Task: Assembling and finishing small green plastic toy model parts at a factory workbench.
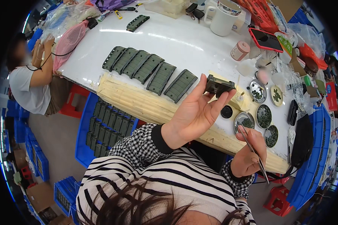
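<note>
In my left hand [193, 117] is a dark green molded part [218, 84], held up over the table edge between thumb and fingers. My right hand [250, 153] grips metal tweezers [258, 161], whose tips reach a round metal dish [238, 119] of small dark green pieces. Beside that dish stand two more round dishes of dark green bits, one upper [264, 116] and one lower [271, 136]. A small black round container [227, 111] sits left of them. On the white table, several curved dark green ribbed panels [142, 67] lie in a row.
A padded yellowish strip [131, 93] runs along the table's front edge. Below it, a blue crate [87, 138] holds rows of green parts. A white mug [222, 18], a red-cased phone [266, 39] and a pink jar [240, 51] stand at the back right. Another person [32, 80] sits at left.
</note>
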A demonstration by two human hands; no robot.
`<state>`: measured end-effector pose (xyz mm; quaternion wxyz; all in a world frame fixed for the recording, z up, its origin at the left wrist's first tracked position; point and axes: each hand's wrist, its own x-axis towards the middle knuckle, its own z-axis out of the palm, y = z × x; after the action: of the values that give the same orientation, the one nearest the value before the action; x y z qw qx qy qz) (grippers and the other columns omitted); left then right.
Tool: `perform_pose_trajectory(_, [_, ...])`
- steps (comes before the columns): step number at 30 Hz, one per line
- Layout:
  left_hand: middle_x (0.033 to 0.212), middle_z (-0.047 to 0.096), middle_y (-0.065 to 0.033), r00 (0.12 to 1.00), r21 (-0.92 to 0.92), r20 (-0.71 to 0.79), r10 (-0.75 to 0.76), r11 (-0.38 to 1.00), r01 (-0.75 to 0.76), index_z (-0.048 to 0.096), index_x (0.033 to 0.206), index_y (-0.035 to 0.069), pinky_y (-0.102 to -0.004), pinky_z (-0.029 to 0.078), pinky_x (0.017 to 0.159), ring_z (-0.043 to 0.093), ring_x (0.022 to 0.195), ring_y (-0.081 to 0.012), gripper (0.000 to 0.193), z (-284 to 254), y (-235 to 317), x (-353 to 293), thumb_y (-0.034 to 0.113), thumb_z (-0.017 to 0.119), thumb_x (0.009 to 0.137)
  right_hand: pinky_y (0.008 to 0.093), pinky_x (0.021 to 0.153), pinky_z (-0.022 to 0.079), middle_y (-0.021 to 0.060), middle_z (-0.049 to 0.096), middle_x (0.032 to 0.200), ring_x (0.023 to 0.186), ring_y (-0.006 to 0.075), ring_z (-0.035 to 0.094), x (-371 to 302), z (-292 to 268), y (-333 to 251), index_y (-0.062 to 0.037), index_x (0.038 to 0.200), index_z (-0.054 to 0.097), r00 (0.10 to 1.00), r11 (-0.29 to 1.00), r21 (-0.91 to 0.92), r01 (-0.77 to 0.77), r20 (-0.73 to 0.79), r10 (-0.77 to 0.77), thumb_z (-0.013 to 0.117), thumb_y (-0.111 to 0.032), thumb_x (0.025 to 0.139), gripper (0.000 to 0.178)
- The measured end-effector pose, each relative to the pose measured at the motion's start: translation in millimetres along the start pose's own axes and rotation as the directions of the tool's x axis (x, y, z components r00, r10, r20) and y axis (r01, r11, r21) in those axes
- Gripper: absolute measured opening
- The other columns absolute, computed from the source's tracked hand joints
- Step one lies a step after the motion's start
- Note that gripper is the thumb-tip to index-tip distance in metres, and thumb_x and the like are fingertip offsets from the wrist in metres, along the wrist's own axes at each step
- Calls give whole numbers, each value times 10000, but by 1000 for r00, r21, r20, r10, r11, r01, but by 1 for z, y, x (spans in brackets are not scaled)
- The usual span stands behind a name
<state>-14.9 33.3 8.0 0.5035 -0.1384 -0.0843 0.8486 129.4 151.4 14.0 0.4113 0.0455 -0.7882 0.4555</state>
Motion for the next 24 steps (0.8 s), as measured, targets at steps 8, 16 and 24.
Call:
perform_pose_trajectory(8, [1205,525,-146,1000,25,10,4,1000,-4,461,1186,-10,-313,539,974,539,1197,-288,414,-2,0,0,339,530,974,360,741,562,206,672,996,870,285,652,1,5,-2,24,1137,595,997,997,16,-70,-35,70,399,-443,1000,525])
perform_pose_trajectory(16, [1470,285,-264,971,453,234,-48,889,-65,165,1508,152,-424,416,1094,347,1362,-369,514,-4,5,0,259,343,1037,395,854,532,150,570,1025,999,361,649,16,-2,-4,11,1103,637,999,997,-63,39,-6,-40,465,-405,992,463])
perform_pose_trajectory(24, [1453,336,-256,963,588,254,-95,805,-76,140,1516,152,-439,400,1090,407,1323,-378,570,-6,5,4,281,393,1021,409,890,535,161,576,1072,1039,372,637,12,-10,-4,11,1139,635,992,990,-126,66,116,-52,526,-383,966,444])
